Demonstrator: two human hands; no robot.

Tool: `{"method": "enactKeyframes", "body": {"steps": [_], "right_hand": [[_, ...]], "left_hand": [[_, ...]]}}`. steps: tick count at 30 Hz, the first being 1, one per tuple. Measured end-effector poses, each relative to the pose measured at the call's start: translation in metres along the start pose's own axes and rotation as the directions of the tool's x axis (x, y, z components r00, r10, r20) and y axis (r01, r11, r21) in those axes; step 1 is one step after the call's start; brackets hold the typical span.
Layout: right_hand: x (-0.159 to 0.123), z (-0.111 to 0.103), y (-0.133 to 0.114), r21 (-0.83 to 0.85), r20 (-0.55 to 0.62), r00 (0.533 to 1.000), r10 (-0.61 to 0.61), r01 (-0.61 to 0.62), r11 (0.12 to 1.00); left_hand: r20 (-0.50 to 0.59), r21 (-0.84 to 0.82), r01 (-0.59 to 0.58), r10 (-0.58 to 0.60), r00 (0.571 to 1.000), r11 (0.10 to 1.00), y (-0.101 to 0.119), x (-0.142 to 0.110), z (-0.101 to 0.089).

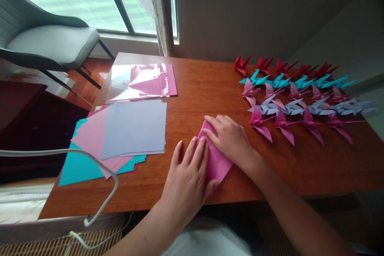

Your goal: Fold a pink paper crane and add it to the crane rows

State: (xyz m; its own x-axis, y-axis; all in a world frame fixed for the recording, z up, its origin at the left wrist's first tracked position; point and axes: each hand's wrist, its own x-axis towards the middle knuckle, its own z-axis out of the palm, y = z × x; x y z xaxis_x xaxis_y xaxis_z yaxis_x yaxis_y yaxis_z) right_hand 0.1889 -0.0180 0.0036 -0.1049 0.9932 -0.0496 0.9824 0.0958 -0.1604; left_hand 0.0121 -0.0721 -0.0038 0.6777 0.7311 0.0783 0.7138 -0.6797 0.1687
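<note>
A bright pink sheet of origami paper (218,164), partly folded, lies on the wooden table in front of me. My left hand (189,172) rests on its left side with fingers stretched out and spread, the thumb near the lower corner. At the top of the paper, my right hand (229,138) presses down along the upper edge, its fingers bent and close together over the pointed end. Both hands cover parts of the folds, so the exact shape beneath them is hidden.
Rows of folded paper cranes (295,108) in red, turquoise, pink, lavender and magenta stand at the right. Loose coloured sheets (135,128) are fanned out at the left, below a shiny plastic packet (141,82). A white cable (99,164) arches over the table's left side. Beyond stands a chair (54,44).
</note>
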Motion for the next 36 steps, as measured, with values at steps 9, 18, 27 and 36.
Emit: {"method": "enactKeyframes", "body": {"steps": [9,18,27,36], "right_hand": [[0.019,-0.013,0.0,0.078,0.063,0.996,0.061,-0.066,0.995],[0.035,-0.018,0.004,0.013,0.139,0.982,0.13,-0.133,0.991],[0.054,-0.02,0.02,0.107,0.108,0.982,0.156,-0.167,0.98],[0.057,-0.023,0.023,0.117,0.099,0.985,0.14,-0.151,0.982]], "left_hand": [[0.006,0.004,0.004,-0.004,1.0,1.0,0.001,0.0,0.002],[0.012,-0.004,0.012,-0.012,1.0,1.0,0.001,0.0,0.0],[0.02,0.005,0.017,-0.017,1.0,1.0,0.001,0.001,0.002],[0.017,0.0,0.018,-0.018,1.0,1.0,0.001,0.002,0.0]]}}
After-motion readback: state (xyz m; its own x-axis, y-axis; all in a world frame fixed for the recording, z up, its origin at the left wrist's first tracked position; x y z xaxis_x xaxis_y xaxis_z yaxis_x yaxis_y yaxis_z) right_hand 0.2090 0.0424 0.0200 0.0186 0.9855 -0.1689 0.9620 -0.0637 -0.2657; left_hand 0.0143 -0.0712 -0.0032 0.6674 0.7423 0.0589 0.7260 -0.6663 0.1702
